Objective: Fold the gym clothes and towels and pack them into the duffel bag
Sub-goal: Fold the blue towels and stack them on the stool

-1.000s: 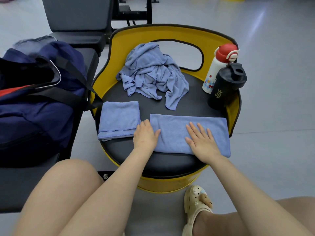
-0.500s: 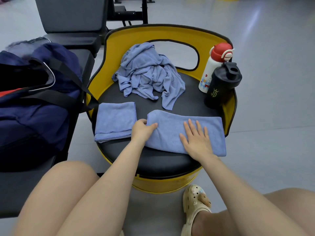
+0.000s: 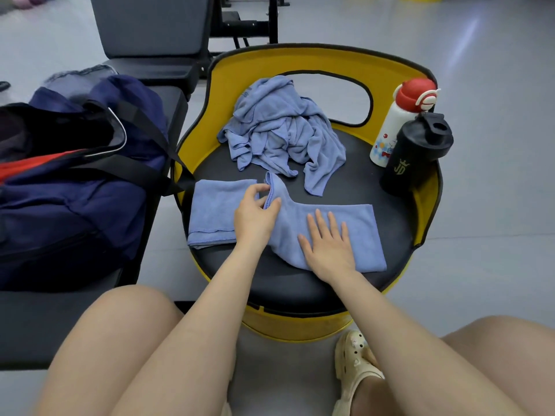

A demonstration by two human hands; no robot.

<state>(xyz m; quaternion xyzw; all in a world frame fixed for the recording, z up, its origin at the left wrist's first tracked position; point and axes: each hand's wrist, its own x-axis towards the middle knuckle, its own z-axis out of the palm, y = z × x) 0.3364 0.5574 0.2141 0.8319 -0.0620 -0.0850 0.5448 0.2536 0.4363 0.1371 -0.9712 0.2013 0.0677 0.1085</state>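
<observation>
Pinching the left end of a blue towel point(image 3: 345, 235), the left hand point(image 3: 255, 219) holds that end raised off the black seat of a yellow chair point(image 3: 300, 60); thumb and fingers point(image 3: 274, 204) close narrowly on the cloth edge. The right hand point(image 3: 327, 244) lies flat on the middle of the same towel, fingers straight and slightly spread, pressing it to the seat. The towel's right part lies flat toward the seat's right side.

Head view, other cloth: a folded towel point(image 3: 214, 211) lies flat on the seat's left side, just beside the left hand and partly under it. A crumpled heap of blue cloth point(image 3: 279, 133) sits at the back of the seat against the chair back; one corner trails forward, near the lifted end.

Head view, surroundings: a navy duffel bag point(image 3: 75, 187) sits on a dark bench left of the chair, mouth open, something red inside, one black strap reaching to the chair edge. On the seat's right rear stand a white bottle point(image 3: 390, 130) with red cap and a black shaker point(image 3: 416, 151), touching each other. Bare knees and a cream clog point(image 3: 353, 367) in the foreground; floor grey.
</observation>
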